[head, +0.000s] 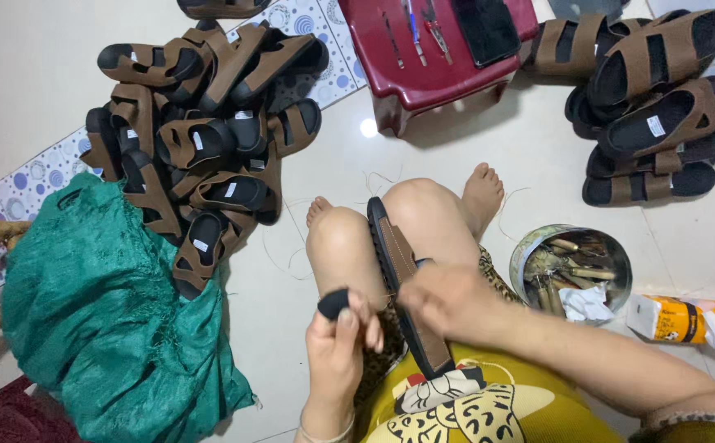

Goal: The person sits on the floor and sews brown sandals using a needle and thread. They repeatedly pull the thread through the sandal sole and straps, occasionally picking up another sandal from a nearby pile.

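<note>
Lying lengthwise between the knees, the brown sandal (402, 287) is pinned mid-strap by the clenched, blurry right hand (447, 302), while a small black piece (333, 303) is pinched by the left hand (337, 349) just beside it.

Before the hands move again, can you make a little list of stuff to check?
1. Sandal clamped between the knees, on edge: ok.
2. Left hand pinching a small black piece: ok.
3. Right hand on the sandal: ok, though blurred.
4. Needle or thread in the right hand: cannot tell.
5. Round tin beside the right arm, upright and open: ok.
6. Tools on the red stool lying flat: ok.
</note>
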